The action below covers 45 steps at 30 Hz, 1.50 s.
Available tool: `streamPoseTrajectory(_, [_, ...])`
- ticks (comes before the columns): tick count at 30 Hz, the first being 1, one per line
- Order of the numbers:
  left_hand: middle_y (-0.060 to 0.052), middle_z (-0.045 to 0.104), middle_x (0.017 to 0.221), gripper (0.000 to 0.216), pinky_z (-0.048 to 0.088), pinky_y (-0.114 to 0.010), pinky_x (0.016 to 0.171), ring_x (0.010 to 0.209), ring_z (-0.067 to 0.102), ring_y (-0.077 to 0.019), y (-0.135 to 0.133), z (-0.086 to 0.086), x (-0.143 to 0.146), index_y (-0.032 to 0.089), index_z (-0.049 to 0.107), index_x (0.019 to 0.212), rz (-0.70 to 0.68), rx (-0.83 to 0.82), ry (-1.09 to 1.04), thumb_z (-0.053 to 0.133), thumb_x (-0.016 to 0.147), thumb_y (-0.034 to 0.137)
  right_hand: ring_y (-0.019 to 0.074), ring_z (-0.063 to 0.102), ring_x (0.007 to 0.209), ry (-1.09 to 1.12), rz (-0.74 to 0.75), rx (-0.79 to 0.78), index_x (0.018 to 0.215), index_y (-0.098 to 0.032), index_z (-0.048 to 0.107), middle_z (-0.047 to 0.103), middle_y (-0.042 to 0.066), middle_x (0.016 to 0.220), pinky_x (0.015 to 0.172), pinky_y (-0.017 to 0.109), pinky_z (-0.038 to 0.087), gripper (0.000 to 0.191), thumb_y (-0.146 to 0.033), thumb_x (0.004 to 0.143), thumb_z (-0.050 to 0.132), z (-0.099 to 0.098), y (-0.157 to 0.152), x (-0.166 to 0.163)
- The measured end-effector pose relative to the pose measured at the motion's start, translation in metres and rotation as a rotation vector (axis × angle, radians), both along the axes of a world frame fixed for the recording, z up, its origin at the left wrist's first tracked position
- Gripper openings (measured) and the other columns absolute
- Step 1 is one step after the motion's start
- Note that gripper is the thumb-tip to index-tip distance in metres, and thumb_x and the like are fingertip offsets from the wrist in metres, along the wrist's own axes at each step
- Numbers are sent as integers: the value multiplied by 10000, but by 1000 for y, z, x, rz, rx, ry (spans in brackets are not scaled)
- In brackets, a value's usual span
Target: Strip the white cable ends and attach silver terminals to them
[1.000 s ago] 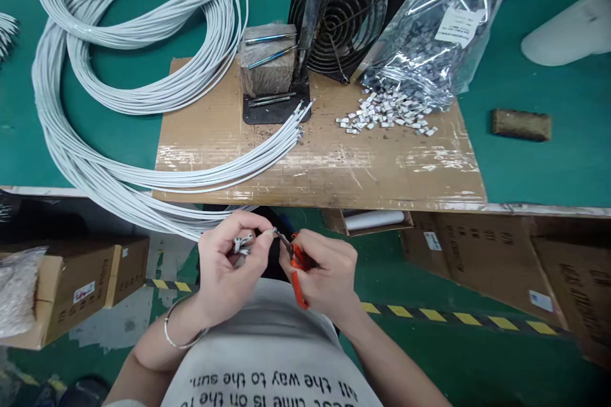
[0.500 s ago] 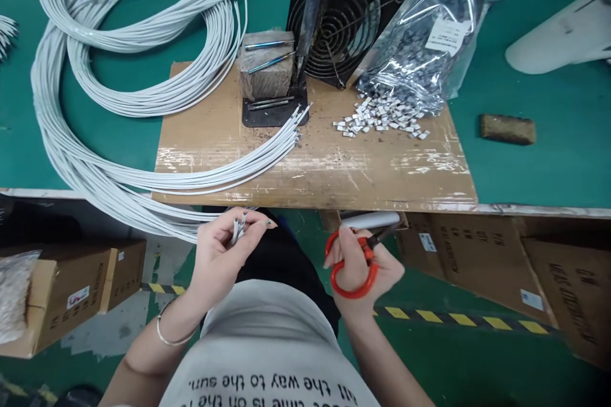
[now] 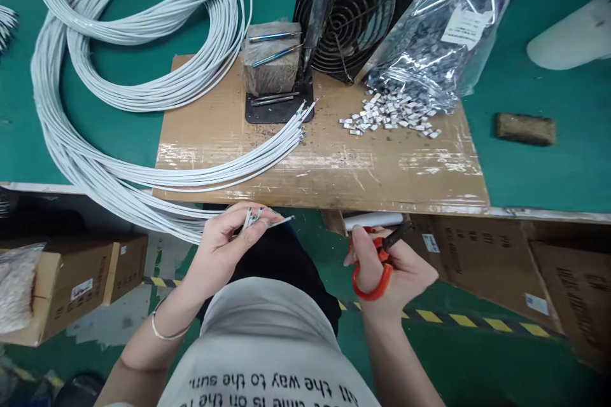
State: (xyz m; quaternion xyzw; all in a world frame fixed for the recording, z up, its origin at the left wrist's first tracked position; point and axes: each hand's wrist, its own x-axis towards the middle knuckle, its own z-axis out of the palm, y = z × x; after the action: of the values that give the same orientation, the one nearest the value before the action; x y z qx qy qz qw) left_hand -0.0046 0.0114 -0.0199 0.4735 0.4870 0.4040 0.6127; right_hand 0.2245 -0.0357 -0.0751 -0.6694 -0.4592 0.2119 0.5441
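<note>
Just off the table's front edge, my left hand (image 3: 228, 238) is closed round the ends of several white cables (image 3: 167, 216). One cable end (image 3: 281, 221) sticks out past the fingertips to the right, apart from the short ends bunched by the thumb. My right hand (image 3: 389, 267) holds red-handled scissors (image 3: 377, 292), the thumb through a loop and the dark blades pointing up and right, away from the cables. Another bundle of white cables (image 3: 229, 178) lies on the cardboard sheet (image 3: 372, 172), ends fanned toward the black stand.
A soldering iron (image 3: 319, 13) stands over a block (image 3: 272, 67) with thin metal rods on it. Behind is a black fan (image 3: 356, 13). Small white-grey parts (image 3: 391, 111) spill from a clear bag (image 3: 453, 32). A brown bar (image 3: 525, 129) lies at right; cartons (image 3: 477, 261) sit below.
My right hand has moved to the right with the scissors, away from my left hand. One cable end now reaches further out of my left hand's fingers.
</note>
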Motion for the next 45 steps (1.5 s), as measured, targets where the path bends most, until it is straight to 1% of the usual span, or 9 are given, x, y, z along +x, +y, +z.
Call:
streamPoseTrajectory(7, [0,688,794,202,486,-247,714,740,596,-130,-4,7,-3,261,892,1096,-65,-51,46,711,1079,349,128,483,426,19,-1,45,582,-218,644,562,-40,483,500,317,414,421,-317,950,822,9,5,2])
streamPoseTrajectory(10, [32,620,713,167,426,-237,607,621,508,-104,-3,9,-1,225,830,1096,-46,-110,-27,734,1058,356,146,525,482,73,38,17,635,-218,709,581,-36,513,518,317,440,307,-274,903,848,17,9,-3])
streamPoseTrajectory(15, [35,590,671,162,330,-217,526,570,443,-91,-4,13,2,186,716,948,-14,-174,27,760,1017,326,142,561,579,207,248,-54,799,-245,859,643,-23,619,550,288,468,87,-176,849,841,37,21,-20])
streamPoseTrajectory(19, [62,492,602,188,245,-221,486,524,348,-80,-7,19,1,183,679,854,-48,-183,114,760,988,287,114,517,575,392,426,-146,954,-268,910,595,-36,666,517,256,431,156,-225,805,893,46,33,-34])
streamPoseTrajectory(25, [45,519,604,199,230,-237,462,501,324,-80,-11,21,-4,182,733,872,-85,-168,142,773,986,339,101,513,535,574,545,-179,852,-248,896,609,-38,631,504,248,401,60,-212,819,860,47,40,-43])
streamPoseTrajectory(30, [30,565,594,231,307,-225,471,499,412,-88,-10,21,-5,182,742,853,-150,-150,104,764,1007,353,121,524,518,534,511,-139,670,-221,785,633,-28,575,505,267,434,153,-214,811,842,49,41,-48])
streamPoseTrajectory(36, [20,613,633,175,363,-222,486,506,490,-93,-11,25,0,190,812,942,-93,-163,18,773,1009,347,125,500,471,519,280,-158,575,-224,665,540,-39,467,524,279,455,357,-288,911,765,42,38,-39])
streamPoseTrajectory(40, [1,660,662,158,327,-233,466,502,449,-92,-9,27,4,204,852,956,-55,-170,31,773,1001,333,106,449,493,292,489,-150,616,-204,668,542,-39,536,482,260,357,327,-289,896,814,40,31,-26])
streamPoseTrajectory(45, [-12,710,712,136,294,-237,476,530,411,-92,-8,26,6,215,847,909,-22,-106,56,776,990,297,94,382,541,72,673,-125,616,-200,551,489,-46,601,483,252,278,432,-315,889,865,38,23,-22])
